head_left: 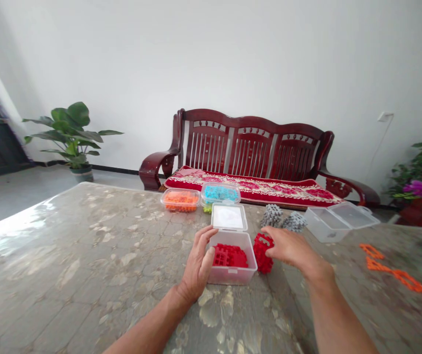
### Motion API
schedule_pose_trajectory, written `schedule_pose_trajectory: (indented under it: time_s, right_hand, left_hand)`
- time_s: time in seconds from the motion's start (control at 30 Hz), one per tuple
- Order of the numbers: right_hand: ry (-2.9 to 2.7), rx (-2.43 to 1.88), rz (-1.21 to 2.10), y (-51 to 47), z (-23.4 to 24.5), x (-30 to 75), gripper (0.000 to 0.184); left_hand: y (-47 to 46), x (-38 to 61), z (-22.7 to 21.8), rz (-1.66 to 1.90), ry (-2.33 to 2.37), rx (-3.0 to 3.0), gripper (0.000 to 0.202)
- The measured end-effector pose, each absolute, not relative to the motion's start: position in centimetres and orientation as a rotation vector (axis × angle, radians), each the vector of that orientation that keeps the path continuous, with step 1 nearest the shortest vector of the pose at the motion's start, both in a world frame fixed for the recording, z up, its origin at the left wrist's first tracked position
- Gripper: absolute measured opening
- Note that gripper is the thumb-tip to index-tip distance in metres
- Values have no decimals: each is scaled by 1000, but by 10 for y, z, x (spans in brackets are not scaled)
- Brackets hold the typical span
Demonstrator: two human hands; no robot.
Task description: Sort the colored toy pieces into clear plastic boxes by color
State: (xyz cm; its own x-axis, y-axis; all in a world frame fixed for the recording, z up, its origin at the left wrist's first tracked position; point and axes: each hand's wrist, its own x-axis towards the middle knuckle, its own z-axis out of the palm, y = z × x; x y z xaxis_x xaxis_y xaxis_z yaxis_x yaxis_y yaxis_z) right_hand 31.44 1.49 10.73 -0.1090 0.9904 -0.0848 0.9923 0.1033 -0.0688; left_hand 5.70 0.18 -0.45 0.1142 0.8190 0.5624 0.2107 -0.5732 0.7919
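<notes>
The red block cluster (pixel 263 252) sits on the marbled table (pixel 85 255) just right of the clear box (pixel 233 268) of red pieces; no writing is legible anywhere. The right hand (pixel 288 247) curls its fingers around the cluster, apparently gripping it. The left hand (pixel 198 263) cups the box's left wall. Behind stand a wooden bench (pixel 255 152) and white wall.

Counter (pixel 85 255): glossy, marble-patterned. Near box (pixel 233 275): clear smooth plastic. Far bench (pixel 251 147): polished dark wood, patterned cloth cushion (pixel 269 189).
</notes>
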Motion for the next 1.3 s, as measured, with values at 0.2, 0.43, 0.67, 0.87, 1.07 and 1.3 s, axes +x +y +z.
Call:
schedule_pose_trajectory:
  time_s: [0.2, 0.43, 0.67, 0.87, 1.07, 1.3]
  right_hand:
    - [2780, 2064, -217, 2, 127, 296, 53]
    - [3093, 1636, -262, 1, 109, 240, 50]
    - [3048, 1476, -359, 4, 96, 237, 30]
    - [3059, 1357, -368, 3, 92, 231, 32]
    - [3057, 1663, -357, 12, 106, 252, 31]
    - [2571, 1993, -307, 22, 103, 313, 54]
  left_hand:
    - [2, 58, -5, 1499, 1009, 1859, 41]
    - [0, 58, -2, 1519, 1001, 1845, 40]
    - [0, 58, -3, 1524, 1001, 1840, 40]
    - [1, 59, -3, 1534, 998, 1842, 40]
    - [0, 58, -1, 1515, 1002, 1833, 41]
    - [1, 58, -2, 1498, 1012, 1848, 39]
